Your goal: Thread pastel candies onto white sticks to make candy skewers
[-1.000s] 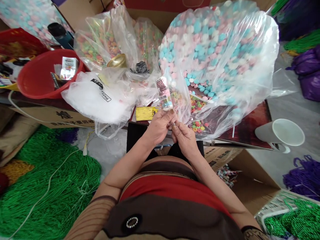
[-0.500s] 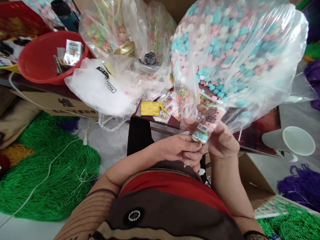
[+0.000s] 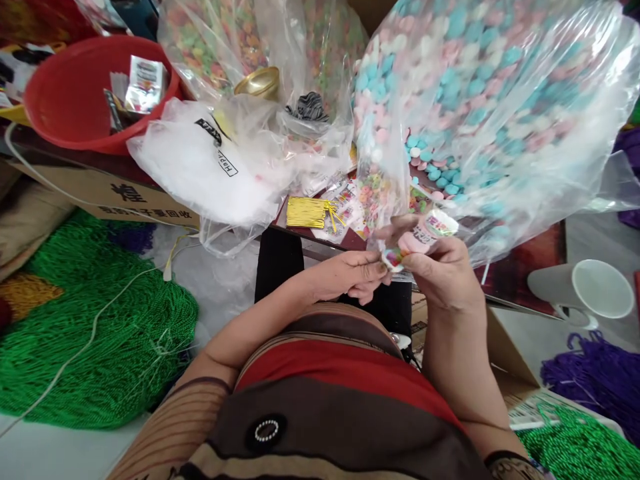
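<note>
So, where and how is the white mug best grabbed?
I'd take the white mug by its handle, coming from the wearer's side: the loop juts out toward the wearer, apart from the open mouth.

The small packet (image 3: 423, 235) was pink with, apparently, some blue; the strips (image 3: 304, 213) were yellow, the basin (image 3: 63, 93) red, the mug (image 3: 553, 285) white, the worktop (image 3: 540, 267) dark red, the top (image 3: 345, 407) brown, red-banded.

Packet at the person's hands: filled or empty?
Filled: the packet shows pink and multicoloured contents; whether it is sealed, I cannot tell.
</note>
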The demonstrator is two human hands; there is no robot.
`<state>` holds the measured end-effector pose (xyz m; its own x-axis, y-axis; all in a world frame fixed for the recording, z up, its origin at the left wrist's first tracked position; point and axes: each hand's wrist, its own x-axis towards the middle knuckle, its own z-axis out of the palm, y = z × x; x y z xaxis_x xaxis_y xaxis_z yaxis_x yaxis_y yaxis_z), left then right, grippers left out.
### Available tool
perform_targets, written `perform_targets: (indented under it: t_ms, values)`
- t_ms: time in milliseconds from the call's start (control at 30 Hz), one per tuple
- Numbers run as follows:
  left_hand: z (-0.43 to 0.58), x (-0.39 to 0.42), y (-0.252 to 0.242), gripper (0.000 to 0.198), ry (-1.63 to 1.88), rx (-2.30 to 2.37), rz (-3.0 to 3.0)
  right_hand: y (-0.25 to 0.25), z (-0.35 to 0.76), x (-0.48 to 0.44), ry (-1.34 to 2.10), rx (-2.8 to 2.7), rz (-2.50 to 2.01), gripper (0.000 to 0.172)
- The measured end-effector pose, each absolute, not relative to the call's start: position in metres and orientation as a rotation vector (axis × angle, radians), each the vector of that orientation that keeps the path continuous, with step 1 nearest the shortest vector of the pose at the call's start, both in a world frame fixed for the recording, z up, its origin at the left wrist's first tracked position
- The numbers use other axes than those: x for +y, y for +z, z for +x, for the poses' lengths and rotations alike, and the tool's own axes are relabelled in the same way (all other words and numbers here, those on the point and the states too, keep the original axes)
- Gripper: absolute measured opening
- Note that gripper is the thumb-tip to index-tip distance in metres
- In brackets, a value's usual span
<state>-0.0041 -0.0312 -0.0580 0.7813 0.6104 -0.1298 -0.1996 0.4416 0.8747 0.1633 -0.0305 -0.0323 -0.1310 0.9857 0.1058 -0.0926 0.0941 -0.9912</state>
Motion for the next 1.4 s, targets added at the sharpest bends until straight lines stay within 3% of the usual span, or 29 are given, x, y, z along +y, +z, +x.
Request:
perform_targets:
  t_ms: [67, 233, 500, 900, 1167, 1300, 1400]
  values:
    - [-0.007, -0.031, -0.056, 0.043, 0.576, 0.541, 1.024, -0.036, 0.158, -0.024, 1.188, -1.245, -1.046, 0.037]
    - [-0.030, -0.017, -0.058, 0.019, 0.906, 1.255, 1.443, -0.064, 0.129, -0.005, 0.986, -1.313, -1.207, 0.035]
    - [-0.064, 0.034, -0.081, 0.030, 1.165, 1.224, 0.788, -0.082, 0.101, 0.021, 0.468, -2.098, -1.822, 0.028]
    - [-0.062, 0.042, -0.085, 0.019, 1.081, 1.308, 0.812, -0.050, 0.112, 0.034, 0.345, -2.182, -2.270, 0.033]
    - [-0.056, 0.035, -0.076, 0.030, 1.136, 1.225, 0.805, -0.044, 0.148, 0.040, 0.287, -1.990, -2.101, 0.013]
    - [-0.049, 0.031, -0.068, 0.024, 1.086, 1.155, 0.724, -0.044, 0.166, 0.039, 0.232, -1.845, -1.901, 0.015]
    - [-0.041, 0.027, -0.065, 0.021, 1.051, 1.116, 0.673, -0.039, 0.164, 0.030, 0.389, -1.736, -1.763, 0.015]
